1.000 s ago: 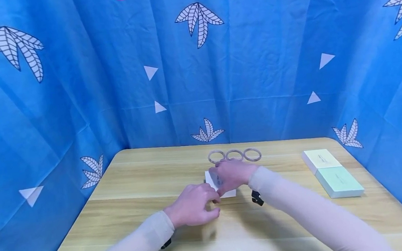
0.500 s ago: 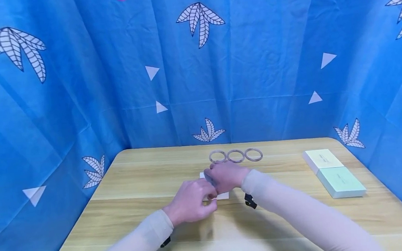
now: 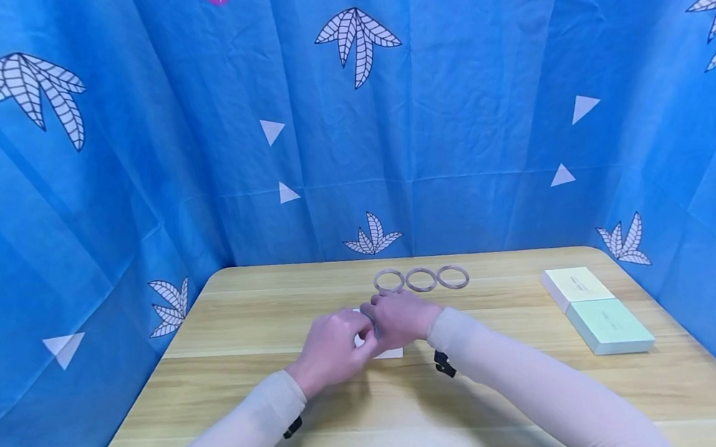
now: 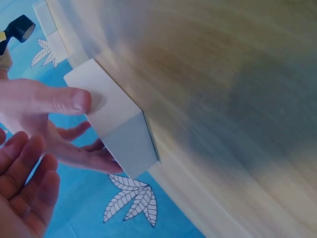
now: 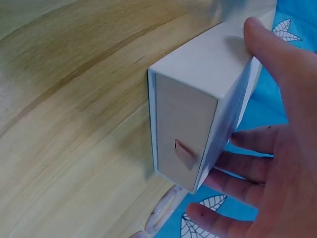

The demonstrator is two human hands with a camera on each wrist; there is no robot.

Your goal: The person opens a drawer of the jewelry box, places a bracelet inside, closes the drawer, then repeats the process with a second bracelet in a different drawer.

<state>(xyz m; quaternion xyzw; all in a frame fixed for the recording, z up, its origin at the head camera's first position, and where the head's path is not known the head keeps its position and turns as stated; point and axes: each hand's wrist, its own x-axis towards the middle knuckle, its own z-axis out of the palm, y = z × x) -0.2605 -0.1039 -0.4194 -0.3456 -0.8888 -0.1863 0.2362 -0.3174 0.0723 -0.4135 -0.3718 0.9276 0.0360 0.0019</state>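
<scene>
A small white box [image 3: 391, 354] stands on the table, mostly covered by the hands in the head view. Its end, in the right wrist view, shows an inset cream panel with a short pinkish ribbon tab [image 5: 184, 154]. My right hand [image 3: 402, 318] grips this box, the thumb against its near side and the fingers over its top and far part. Close at the box's left is my left hand [image 3: 331, 352]. Its fingers [image 4: 45, 191] are loosely bent in the left wrist view, apart from the box, with nothing visible in them.
Three pale purple rings, one being the middle ring [image 3: 420, 269], lie in a row behind the hands. A cream box [image 3: 577, 284] and a mint green box [image 3: 610, 325] adjoin at the right. Blue patterned curtain [image 3: 475, 97] surrounds the wooden table [image 3: 261, 297].
The white box has shifted left together with my right hand. My left hand has risen slightly, and the two hands now look closer together.
</scene>
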